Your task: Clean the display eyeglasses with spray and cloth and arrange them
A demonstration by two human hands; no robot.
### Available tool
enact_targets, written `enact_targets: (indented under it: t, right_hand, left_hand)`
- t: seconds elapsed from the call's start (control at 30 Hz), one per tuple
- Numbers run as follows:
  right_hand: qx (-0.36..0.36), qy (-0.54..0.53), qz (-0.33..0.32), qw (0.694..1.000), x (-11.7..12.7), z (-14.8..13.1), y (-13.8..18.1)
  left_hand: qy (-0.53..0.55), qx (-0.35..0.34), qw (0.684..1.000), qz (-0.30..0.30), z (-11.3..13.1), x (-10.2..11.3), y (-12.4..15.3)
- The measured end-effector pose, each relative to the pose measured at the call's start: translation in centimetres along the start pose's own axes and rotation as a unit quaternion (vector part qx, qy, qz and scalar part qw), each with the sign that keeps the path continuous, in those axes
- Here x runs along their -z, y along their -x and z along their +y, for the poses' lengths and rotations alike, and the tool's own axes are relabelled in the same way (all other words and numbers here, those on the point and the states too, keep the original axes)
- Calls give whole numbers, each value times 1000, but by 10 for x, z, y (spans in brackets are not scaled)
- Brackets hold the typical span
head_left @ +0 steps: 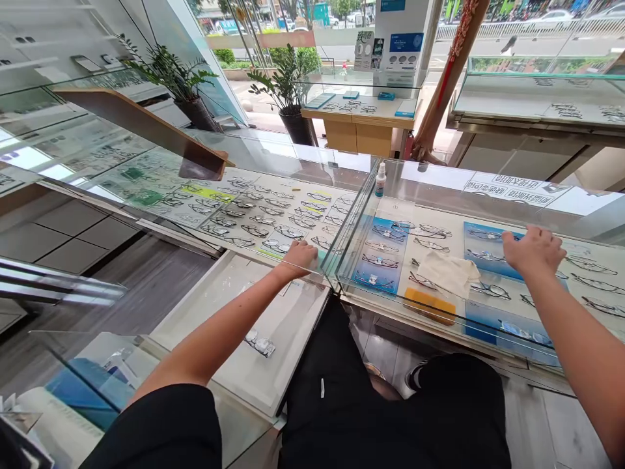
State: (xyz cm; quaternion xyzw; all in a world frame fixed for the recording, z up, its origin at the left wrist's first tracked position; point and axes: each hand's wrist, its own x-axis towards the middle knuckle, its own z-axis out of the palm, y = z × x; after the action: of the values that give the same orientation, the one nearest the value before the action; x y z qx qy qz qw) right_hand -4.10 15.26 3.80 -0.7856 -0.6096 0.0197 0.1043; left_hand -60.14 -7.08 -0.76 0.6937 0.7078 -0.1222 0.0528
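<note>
My left hand (pixel 299 256) is at the front edge of the left glass display counter (pixel 336 159), its fingers curled; anything inside them is hidden. Below that arm a white drawer (pixel 205 326) is pulled out, with a pair of glasses (pixel 260 342) lying in it. My right hand (pixel 533 251) rests over the glass of the right display counter (pixel 420 176), fingers bent and somewhat apart, holding nothing visible. Near it lie a beige cloth (pixel 449 273), a yellow-orange case or cloth (pixel 430 306) and black-rimmed eyeglasses (pixel 491 290).
A small spray bottle (pixel 380 180) stands where the counters meet. Rows of eyeglass frames (pixel 254 230) fill the left counter. A slanted wooden board (pixel 146 124) stands on it. Potted plants (pixel 293 98) and another display case (pixel 361 120) are beyond. Glass and papers (pixel 73 397) lie at lower left.
</note>
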Motion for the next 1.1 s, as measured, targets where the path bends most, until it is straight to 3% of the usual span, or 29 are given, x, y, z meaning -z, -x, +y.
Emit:
enact_targets:
  t: [0.17,0.3,0.37,0.5,0.6,0.67,0.77,0.83,0.97,1.1]
  right_hand:
    - [6,-14,5,1000,-2,1,0]
    - [8,-22,-5,1000,1,1,2]
    - [13,-24,-13,1000,2,1,3]
    - [15,-28,-16,999,2,2,3]
    - [21,-37,-17,999,1,4,2]
    - [27,-45,-16,998,1,5,1]
    - [30,-48,-10,998,1,4,1]
    - [29,-46,-1,999,0,3,1]
    - [27,-41,16,999,-2,1,0]
    - [26,-40,22,999,-5,0,-2]
  left_hand:
    - [-6,17,990,-143,16,21,57]
    - [123,-89,960,-237,48,60,109]
    - [200,-149,938,-242,71,88,128]
    - [225,-253,919,-203,115,141,141]
    - [205,-302,922,-130,141,168,123]
    - [183,-312,931,-46,157,178,101]
    - [126,-279,946,107,178,180,57]
    - [84,-248,950,170,191,176,26]
    - [36,-215,957,190,211,163,-24]
    - [36,-204,960,187,220,154,-54]
